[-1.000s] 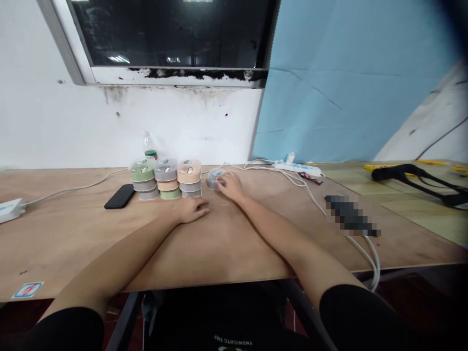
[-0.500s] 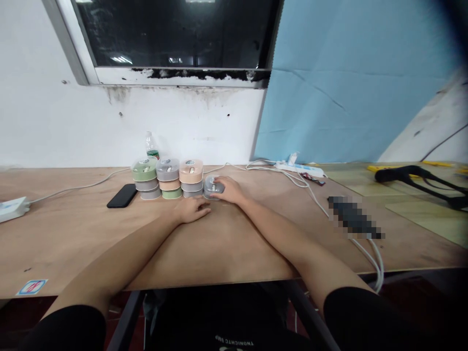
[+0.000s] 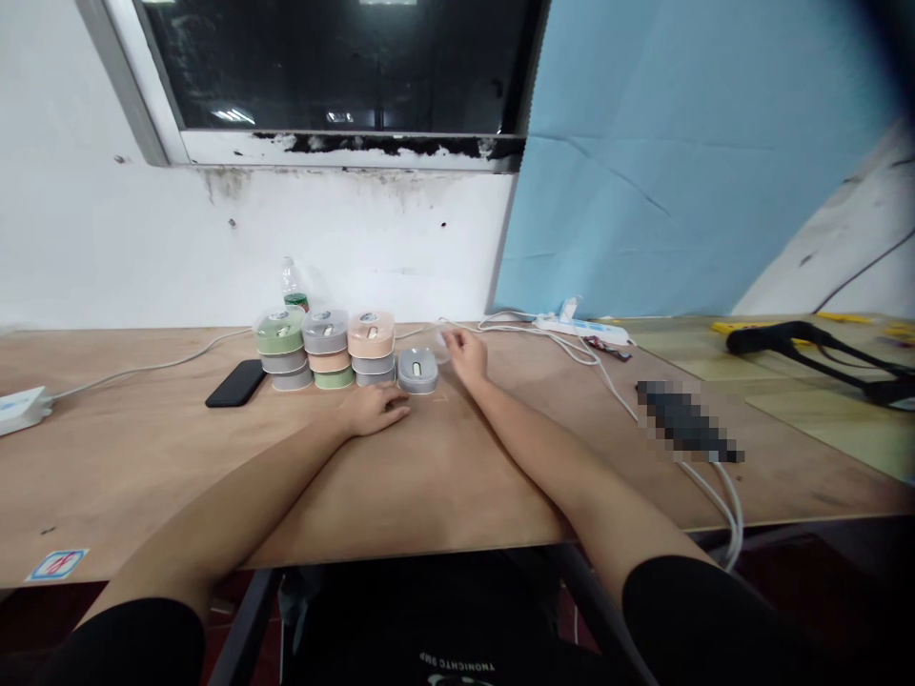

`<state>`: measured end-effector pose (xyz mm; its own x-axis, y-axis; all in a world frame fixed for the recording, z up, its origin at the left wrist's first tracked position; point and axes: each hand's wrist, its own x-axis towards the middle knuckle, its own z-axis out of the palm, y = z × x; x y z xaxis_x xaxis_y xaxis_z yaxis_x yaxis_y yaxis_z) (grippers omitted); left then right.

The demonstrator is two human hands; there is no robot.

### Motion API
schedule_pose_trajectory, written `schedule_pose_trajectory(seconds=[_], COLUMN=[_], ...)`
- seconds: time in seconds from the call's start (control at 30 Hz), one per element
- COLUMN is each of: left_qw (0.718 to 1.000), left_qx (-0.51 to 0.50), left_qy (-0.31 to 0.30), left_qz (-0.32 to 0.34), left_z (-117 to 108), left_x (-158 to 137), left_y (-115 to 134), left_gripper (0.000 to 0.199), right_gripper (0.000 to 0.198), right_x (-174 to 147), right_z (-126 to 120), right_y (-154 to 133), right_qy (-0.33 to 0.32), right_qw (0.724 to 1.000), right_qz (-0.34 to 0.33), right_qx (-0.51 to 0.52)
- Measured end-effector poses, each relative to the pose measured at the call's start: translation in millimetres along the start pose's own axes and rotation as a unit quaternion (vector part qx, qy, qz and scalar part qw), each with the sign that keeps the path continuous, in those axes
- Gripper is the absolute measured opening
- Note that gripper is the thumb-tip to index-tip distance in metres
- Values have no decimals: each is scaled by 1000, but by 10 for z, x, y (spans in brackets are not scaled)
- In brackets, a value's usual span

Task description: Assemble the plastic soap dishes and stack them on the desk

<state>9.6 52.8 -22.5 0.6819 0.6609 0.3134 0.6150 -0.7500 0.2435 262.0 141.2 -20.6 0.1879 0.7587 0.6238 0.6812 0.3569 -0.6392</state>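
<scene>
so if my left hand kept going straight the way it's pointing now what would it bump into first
Your left hand would probably meet the unstacked grey box first, just past its fingers, though depth is hard to judge from this single view.

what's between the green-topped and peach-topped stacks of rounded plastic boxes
In the head view, another stack of rounded plastic boxes, grey over peach over green.

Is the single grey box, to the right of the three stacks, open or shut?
Open, it seems: the right hand holds what looks like its clear lid, blurred, at the right of the box.
</scene>
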Motion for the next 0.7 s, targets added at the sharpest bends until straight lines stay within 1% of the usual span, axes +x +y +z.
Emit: schedule_pose_trajectory(seconds=[0.07,0.1,0.17,0.23,0.27,0.37,0.43,0.53,0.6,0.67,0.7], left_qw=[1000,1000,1000,1000,1000,1000,1000,1000,1000,1000,1000], left_qx=[4,6,8,8,7,5,5,5,8,19,26], left_qy=[-1,0,2,4,4,1,-2,-5,-6,-2,0], left_qz=[-1,0,5,8,8,6,4,1,2,2,3], left_z=[-3,-5,-6,-7,-9,-16,-21,-23,-21,-17,-16], left_x=[-1,-2,-4,-6,-6,-7,-5,-4,-4,-5,-6], left_y=[1,1,1,2,3,9,12,11,8,6,5], left_gripper=[36,36,37,37,37,36,36,36,37,38,39], right_gripper=[45,45,50,55,53,44,41,38,41,44,42], right_x=[66,94,136,152,151,118,84,34,8,-17,-33], right_z=[-53,-85,-142,-168,-167,-126,-96,-80,-83,-84,-83], right_y=[88,140,239,309,327,318,283,217,157,75,26], right_qy=[38,38,10,-28,-49,-111,-154,-209,-224,-218,-207], right_qw=[995,990,980,974,972,969,969,967,966,967,969], right_qz=[73,105,149,163,162,123,70,-19,-56,-81,-94], right_qx=[-54,-82,-129,-154,-162,-182,-181,-146,-117,-101,-96])
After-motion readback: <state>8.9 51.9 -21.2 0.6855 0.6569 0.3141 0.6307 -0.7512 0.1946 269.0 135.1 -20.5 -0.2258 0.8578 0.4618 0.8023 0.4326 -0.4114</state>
